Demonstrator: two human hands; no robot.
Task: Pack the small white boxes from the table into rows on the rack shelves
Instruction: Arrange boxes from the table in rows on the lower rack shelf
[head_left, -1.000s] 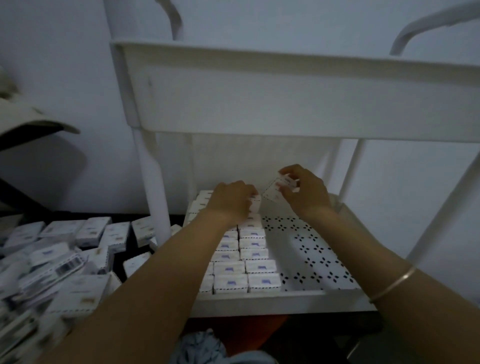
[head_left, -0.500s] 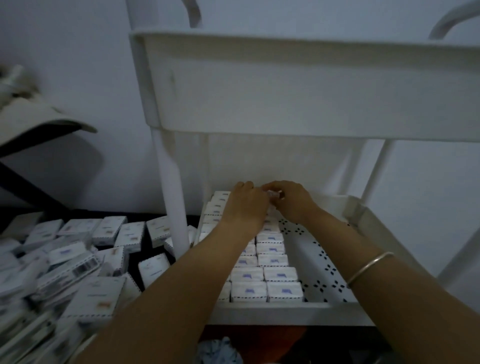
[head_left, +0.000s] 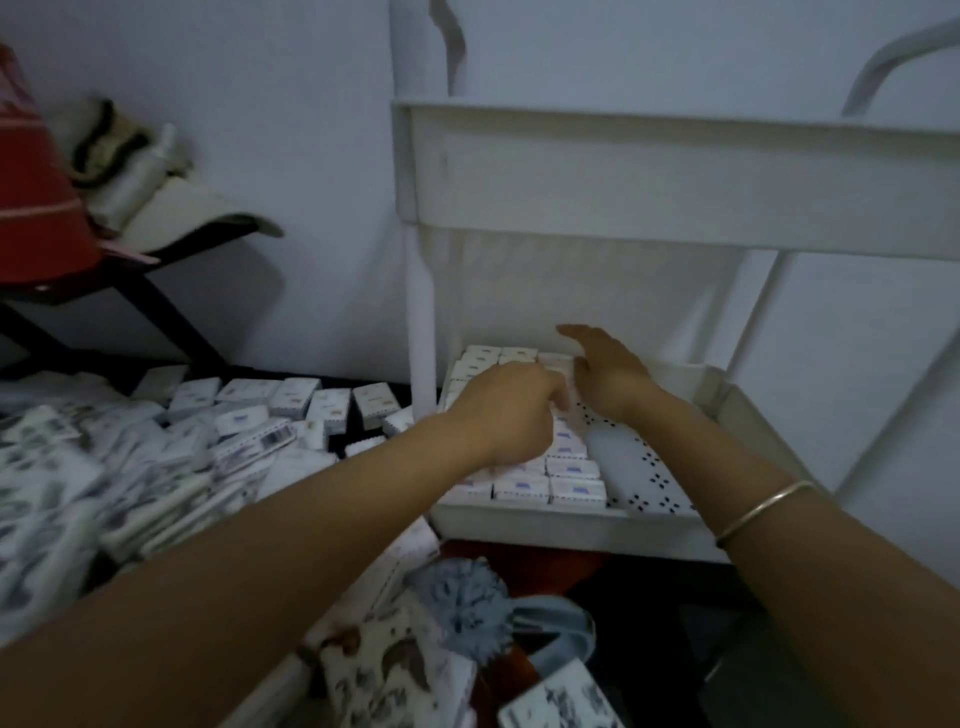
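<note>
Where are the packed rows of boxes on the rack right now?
In the head view, the packed rows fill the left side of the lower shelf, against the left post; its perforated floor lies to their right.

Under my left grip (head_left: 514, 410) the small white boxes (head_left: 574, 470) look like matt card, smooth, with faint blue print. The rack shelf (head_left: 566, 530) around my right grip (head_left: 608, 374) is smooth, matt white; plastic or painted metal, I cannot tell. On the wrist behind that grip, a thin bangle (head_left: 763, 512) shines like polished metal. Below the left grip, a fluffy grey-blue pompom (head_left: 462, 603) lies by printed cloth (head_left: 384, 670).
</note>
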